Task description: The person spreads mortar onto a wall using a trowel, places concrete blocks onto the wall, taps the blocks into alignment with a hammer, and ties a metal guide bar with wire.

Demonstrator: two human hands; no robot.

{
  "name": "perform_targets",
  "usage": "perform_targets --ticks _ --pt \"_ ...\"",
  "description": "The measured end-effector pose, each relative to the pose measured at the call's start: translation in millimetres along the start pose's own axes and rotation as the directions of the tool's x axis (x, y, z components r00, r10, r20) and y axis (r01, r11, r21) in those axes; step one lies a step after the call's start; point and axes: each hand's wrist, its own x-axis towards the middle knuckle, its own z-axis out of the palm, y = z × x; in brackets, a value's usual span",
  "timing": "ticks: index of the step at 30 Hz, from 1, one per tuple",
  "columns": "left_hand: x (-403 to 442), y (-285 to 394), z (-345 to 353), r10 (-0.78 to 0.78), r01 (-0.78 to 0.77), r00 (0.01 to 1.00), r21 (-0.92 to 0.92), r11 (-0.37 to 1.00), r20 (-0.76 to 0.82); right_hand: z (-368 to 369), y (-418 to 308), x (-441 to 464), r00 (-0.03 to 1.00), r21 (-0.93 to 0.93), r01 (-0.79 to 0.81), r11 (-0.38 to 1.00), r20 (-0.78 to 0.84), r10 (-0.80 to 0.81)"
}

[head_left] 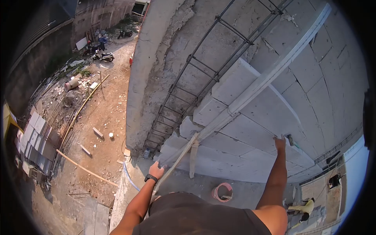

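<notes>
My left hand (156,170), with a dark watch at the wrist, rests by the lower end of a long pale beam (243,101) and the stepped block edge; its fingers look bent, but what they hold is too small to tell. On the right, my right hand (279,142) is raised to the top edge of the light grey block wall (250,135), fingers apart. Just beside it a small dark object (290,139) sits on the wall edge. A wooden prop (193,156) meets the beam near the middle.
A rebar cage (192,78) runs up along the concrete edge. Below stands a pink bucket (222,192). At lower right, another person (305,209) in a yellow top bends over. Far down on the left are a dirt yard (105,117), a scooter (103,56) and stacked panels (35,133).
</notes>
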Motion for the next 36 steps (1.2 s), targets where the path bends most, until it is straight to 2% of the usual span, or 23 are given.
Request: perform_targets --ticks 2,6,7,10,12,14,17,19,20,21,22,23,25,26,27,29,31,32,33,34,36 --pt "0 5 -4 -0.021 0.021 1.000 -0.075 0.997 -0.009 -2 -12 -5 1.000 0.013 0.013 1.000 -0.018 -0.013" --pt "16 1 2 0.051 -0.052 0.998 -0.026 0.998 -0.033 -5 -19 -14 0.999 0.061 0.039 0.997 -0.037 -0.037" --pt "23 3 -1 0.030 -0.028 0.999 -0.062 0.998 0.029 -2 -14 -12 0.999 0.072 0.035 0.997 -0.043 -0.031" --pt "23 34 -18 0.034 -0.032 0.999 -0.087 0.996 0.024 1 -7 -16 0.988 0.011 0.110 0.994 -0.110 -0.108" --pt "36 30 -18 0.070 -0.070 0.998 -0.069 0.995 -0.009 -9 -13 -24 1.000 0.035 0.023 0.999 -0.011 -0.023" --pt "50 24 -18 0.161 -0.165 0.986 -0.090 0.982 -0.051 7 10 -15 0.992 -0.068 0.101 0.993 -0.072 -0.105" --pt "66 56 -41 0.212 -0.233 0.967 -0.157 0.960 -0.142 -8 -28 -34 0.950 0.177 0.051 0.983 -0.311 0.006" --pt "77 90 -62 0.288 -0.392 0.892 -0.279 0.877 -0.348 -34 -84 -35 0.899 0.250 0.088 0.964 -0.437 0.031" --pt "87 108 -73 0.313 -0.428 0.875 -0.287 0.857 -0.370 -47 -112 -39 0.864 0.433 0.173 0.885 -0.498 0.074" --pt "99 128 -88 0.360 -0.527 0.793 -0.257 0.810 -0.492 -57 -138 -46 0.831 0.586 0.265 0.765 -0.542 0.127" --pt "109 151 -103 0.395 -0.617 0.694 -0.215 0.757 -0.602 -69 -167 -51 0.800 0.589 0.383 0.711 -0.596 0.064" --pt "113 181 -121 0.414 -0.647 0.673 -0.218 0.731 -0.613 -83 -198 -55 0.758 0.578 0.493 0.650 -0.653 0.006" --pt "115 238 -158 0.587 -0.732 0.394 0.145 0.666 -0.707 -109 -261 -68 0.714 0.576 0.646 0.501 -0.688 -0.129" --pt "123 259 -167 0.595 -0.748 0.379 0.144 0.648 -0.709 -126 -293 -79 0.684 0.521 0.694 0.497 -0.692 -0.231" --pt "132 278 -175 0.619 -0.781 0.389 0.113 0.615 -0.683 -140 -323 -87 0.651 0.466 0.738 0.488 -0.684 -0.331" --pt "151 306 -180 0.650 -0.820 0.386 0.080 0.567 -0.655 -151 -377 -87 0.590 0.495 0.807 0.321 -0.670 -0.451" --pt "178 319 -175 0.660 -0.849 0.488 -0.135 0.511 -0.572 -155 -426 -79 0.573 0.539 0.809 0.234 -0.636 -0.516" --pt "194 320 -171 0.663 -0.851 0.484 -0.132 0.508 -0.570 -154 -449 -72 0.586 0.583 0.789 0.195 -0.618 -0.525" --pt "211 318 -167 0.650 -0.813 0.565 -0.210 0.543 -0.508 -152 -471 -64 0.596 0.625 0.765 0.154 -0.599 -0.535" --pt "219 316 -167 0.631 -0.765 0.639 -0.283 0.578 -0.439 -151 -492 -58 0.635 0.633 0.745 0.210 -0.577 -0.514" --pt "203 324 -171 0.634 -0.780 0.624 -0.318 0.539 -0.457 -147 -531 -46 0.741 0.685 0.658 0.311 -0.515 -0.432"
